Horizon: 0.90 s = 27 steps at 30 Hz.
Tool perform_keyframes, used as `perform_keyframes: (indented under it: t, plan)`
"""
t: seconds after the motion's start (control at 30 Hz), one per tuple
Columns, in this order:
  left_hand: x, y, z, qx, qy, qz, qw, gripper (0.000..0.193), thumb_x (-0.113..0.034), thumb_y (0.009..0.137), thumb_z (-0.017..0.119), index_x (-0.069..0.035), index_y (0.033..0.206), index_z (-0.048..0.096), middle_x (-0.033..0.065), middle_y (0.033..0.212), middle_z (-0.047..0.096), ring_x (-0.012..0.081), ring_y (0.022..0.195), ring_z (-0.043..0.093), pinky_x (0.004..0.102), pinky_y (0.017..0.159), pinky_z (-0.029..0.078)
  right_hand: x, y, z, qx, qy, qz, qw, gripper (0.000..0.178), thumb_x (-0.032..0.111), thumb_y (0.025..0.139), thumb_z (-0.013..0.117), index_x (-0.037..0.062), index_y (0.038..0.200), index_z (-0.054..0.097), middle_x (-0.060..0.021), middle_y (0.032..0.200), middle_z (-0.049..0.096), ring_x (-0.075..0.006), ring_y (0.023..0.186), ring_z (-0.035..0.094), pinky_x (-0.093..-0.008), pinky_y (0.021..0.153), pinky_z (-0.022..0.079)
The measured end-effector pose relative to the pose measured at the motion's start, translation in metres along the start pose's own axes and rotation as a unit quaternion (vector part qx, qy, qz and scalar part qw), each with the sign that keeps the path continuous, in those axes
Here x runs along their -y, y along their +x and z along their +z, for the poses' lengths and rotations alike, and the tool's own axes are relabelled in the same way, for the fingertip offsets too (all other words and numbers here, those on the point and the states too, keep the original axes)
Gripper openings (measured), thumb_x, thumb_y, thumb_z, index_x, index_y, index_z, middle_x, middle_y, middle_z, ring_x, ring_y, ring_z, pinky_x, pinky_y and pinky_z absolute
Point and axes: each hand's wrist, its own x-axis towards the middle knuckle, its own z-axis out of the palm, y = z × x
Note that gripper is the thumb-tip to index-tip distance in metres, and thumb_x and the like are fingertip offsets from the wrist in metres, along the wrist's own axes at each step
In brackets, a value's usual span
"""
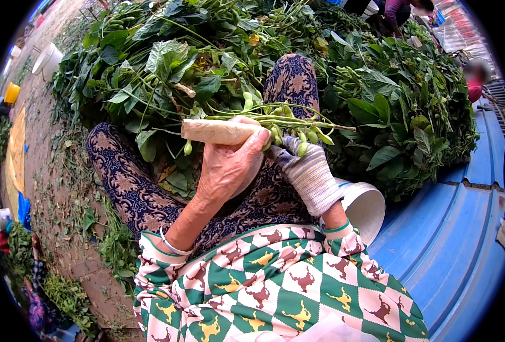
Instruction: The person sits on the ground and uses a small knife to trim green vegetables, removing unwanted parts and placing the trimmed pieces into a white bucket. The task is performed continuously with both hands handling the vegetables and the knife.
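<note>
My left hand [226, 165], bare with a bracelet at the wrist, is closed around a thick, pale wooden piece [218, 131] like a handle; its far part is hidden by my fingers. Thin green bean stems [298, 122] with plump pods [312, 135] pass just beyond it. My right hand [309, 171], in a striped knit glove, is closed on those stems beside my left thumb. Its fingertips are partly hidden by pods. Both hands are above my lap, nearly touching.
A big heap of leafy bean plants [383, 114] surrounds my knees. A white bucket [366, 211] lies by my right hip, next to blue corrugated sheeting [435, 245]. Another white bucket [48, 61] and a yellow one [11, 93] stand at left. Other people [398, 14] are farther off.
</note>
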Motion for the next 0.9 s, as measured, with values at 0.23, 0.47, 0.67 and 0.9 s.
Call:
perform_keyframes:
  t: [0.23, 0.47, 0.67, 0.9]
  plan:
    - [0.005, -0.003, 0.007, -0.008, 0.146, 0.057, 0.988, 0.007, -0.004, 0.085, 0.059, -0.005, 0.086, 0.052, -0.0029, 0.071, 0.049, 0.0058, 0.064, 0.047, 0.0217, 0.058, 0.041, 0.000, -0.005, 0.011, 0.017, -0.086, -0.003, 0.996, 0.015, 0.021, 0.086, 0.052, 0.0102, 0.091, 0.062, -0.0128, 0.074, 0.062, -0.0329, 0.065, 0.059, -0.0410, 0.056, 0.046]
    - [0.015, 0.001, 0.013, -0.004, 0.320, 0.224, 0.920, 0.014, 0.000, 0.077, 0.059, -0.002, 0.086, 0.049, 0.0106, 0.067, 0.045, 0.0224, 0.056, 0.047, 0.0300, 0.055, 0.042, -0.008, -0.015, 0.023, 0.029, -0.210, -0.041, 0.976, 0.011, 0.012, 0.082, 0.051, 0.0049, 0.086, 0.058, -0.0150, 0.068, 0.059, -0.0330, 0.062, 0.058, -0.0406, 0.051, 0.045]
    - [0.010, -0.002, 0.007, -0.006, 0.193, 0.105, 0.976, 0.009, 0.000, 0.083, 0.057, -0.004, 0.085, 0.049, -0.0009, 0.069, 0.047, 0.0070, 0.061, 0.046, 0.0227, 0.055, 0.040, 0.003, -0.017, 0.013, -0.021, 0.369, 0.180, 0.912, 0.018, 0.020, 0.091, 0.050, 0.0045, 0.087, 0.056, -0.0043, 0.058, 0.053, -0.0164, 0.045, 0.048, -0.0275, 0.040, 0.039]
    - [0.012, -0.003, 0.003, 0.028, 0.140, 0.074, 0.987, 0.009, 0.001, 0.084, 0.058, -0.004, 0.086, 0.050, -0.0035, 0.071, 0.048, 0.0028, 0.065, 0.046, 0.0186, 0.056, 0.039, 0.007, -0.013, 0.005, 0.036, 0.378, 0.268, 0.885, 0.015, 0.022, 0.093, 0.049, 0.0086, 0.093, 0.057, 0.0043, 0.060, 0.052, -0.0050, 0.045, 0.044, -0.0191, 0.038, 0.034]
